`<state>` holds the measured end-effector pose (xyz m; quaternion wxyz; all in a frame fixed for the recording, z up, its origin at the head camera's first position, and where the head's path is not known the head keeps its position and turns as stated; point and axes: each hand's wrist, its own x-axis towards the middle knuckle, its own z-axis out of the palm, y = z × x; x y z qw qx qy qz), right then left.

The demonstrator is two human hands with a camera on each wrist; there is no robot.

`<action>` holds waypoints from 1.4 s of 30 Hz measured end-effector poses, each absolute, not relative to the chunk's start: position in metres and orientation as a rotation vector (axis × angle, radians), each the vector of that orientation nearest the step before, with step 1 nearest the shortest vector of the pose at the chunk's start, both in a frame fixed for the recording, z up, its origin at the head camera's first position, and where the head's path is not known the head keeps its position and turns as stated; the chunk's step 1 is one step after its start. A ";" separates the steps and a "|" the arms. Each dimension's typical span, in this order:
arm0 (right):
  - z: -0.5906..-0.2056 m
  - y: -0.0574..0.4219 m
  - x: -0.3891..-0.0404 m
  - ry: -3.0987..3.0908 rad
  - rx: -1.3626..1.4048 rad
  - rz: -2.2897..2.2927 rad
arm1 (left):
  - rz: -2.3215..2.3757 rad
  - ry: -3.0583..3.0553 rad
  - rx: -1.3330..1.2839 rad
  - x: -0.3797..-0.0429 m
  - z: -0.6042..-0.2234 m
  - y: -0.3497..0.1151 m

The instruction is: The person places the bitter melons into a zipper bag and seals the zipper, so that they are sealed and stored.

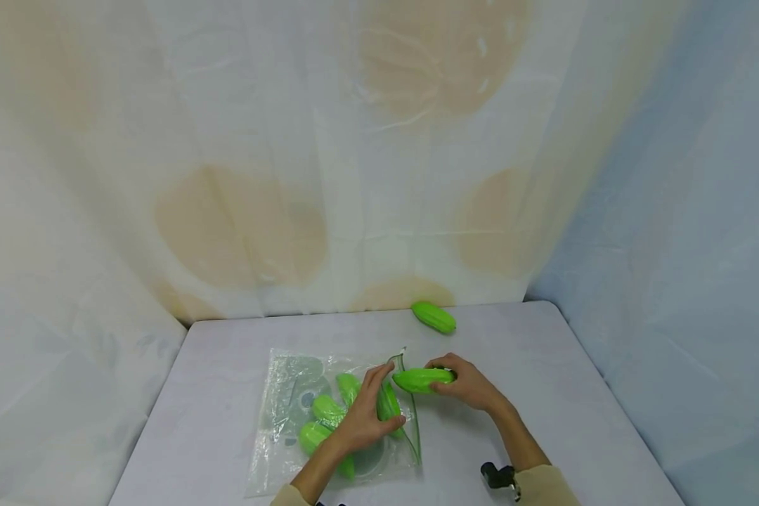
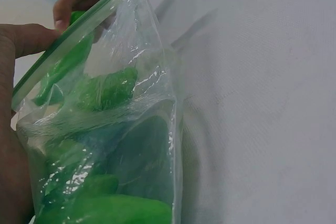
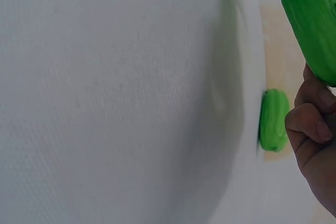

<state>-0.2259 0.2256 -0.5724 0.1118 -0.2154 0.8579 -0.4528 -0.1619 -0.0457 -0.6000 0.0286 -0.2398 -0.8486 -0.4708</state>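
A clear zip bag (image 1: pixel 262 450) with a green zip edge lies on the table, its mouth facing right and gaping. Several bright green, ridged vegetables that look like bitter melons are inside, such as one melon (image 1: pixel 313 436) at the lower left. My left hand (image 1: pixel 362 422) holds the bag at its mouth; in the left wrist view the thumb (image 2: pixel 37 39) touches the zip edge (image 2: pixel 68 38). With my right hand (image 1: pixel 471 385) I grip another bitter melon (image 1: pixel 417 380) by its right end. Its left tip is at the bag's mouth. The left fingers are partly hidden.
One loose bitter melon (image 1: pixel 433 318) lies near the back edge of the white table (image 1: pixel 512 337). A small black object (image 1: pixel 497 476) is by the right sleeve. Patterned sheeting (image 1: pixel 354 176) hangs behind the table, with more sheeting at both sides.
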 end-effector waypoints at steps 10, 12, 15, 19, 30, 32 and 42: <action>-0.574 0.217 -0.222 2.560 -0.628 -1.290 | -1.442 -2.627 -0.736 -0.161 -0.600 -0.046; -0.575 0.216 -0.222 2.563 -0.634 -1.291 | -1.445 -2.628 -0.737 -0.161 -0.600 -0.046; -0.577 0.214 -0.222 2.575 -0.642 -1.284 | -1.464 -2.634 -0.731 -0.161 -0.601 -0.046; -0.578 0.211 -0.221 2.589 -0.637 -1.277 | -1.475 -2.644 -0.719 -0.160 -0.602 -0.046; -0.579 0.207 -0.219 2.592 -0.615 -1.296 | -1.458 -2.639 -0.730 -0.161 -0.602 -0.046; -0.579 0.207 -0.219 2.587 -0.613 -1.300 | -1.455 -2.639 -0.733 -0.161 -0.601 -0.046; -0.577 0.207 -0.217 2.579 -0.615 -1.286 | -1.443 -2.642 -0.735 -0.162 -0.599 -0.046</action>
